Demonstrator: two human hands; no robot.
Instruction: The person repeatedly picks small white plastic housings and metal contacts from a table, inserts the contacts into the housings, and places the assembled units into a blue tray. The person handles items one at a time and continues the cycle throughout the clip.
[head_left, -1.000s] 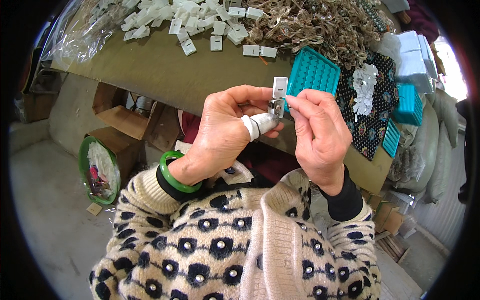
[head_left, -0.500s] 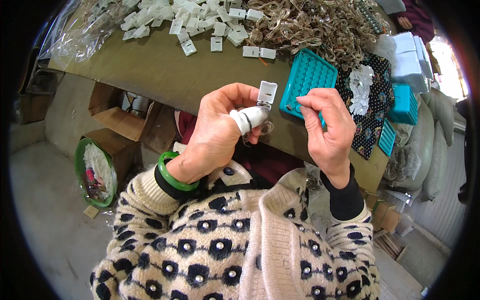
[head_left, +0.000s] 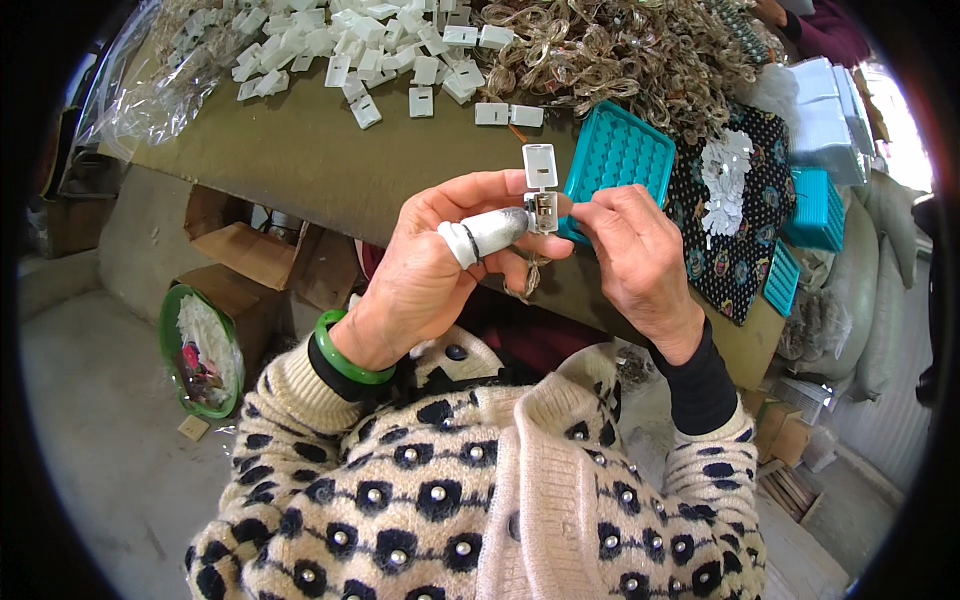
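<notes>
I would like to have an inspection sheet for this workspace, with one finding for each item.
Surface: olive-brown table, with goods heaped along its far side.
Things in hand: open white case, metal parts in its lower half; teal tray just beyond.
Clutter: pile of white cases; white pieces on dark patterned cloth.
Left hand: grips the open case; white wrap on thumb.
Right hand: fingers bunched beside the case; whether they hold anything is hidden.
Cables: heap of coiled clear cable.
Surroundings: green basin, cardboard box, sacks, another person's purple sleeve.
</notes>
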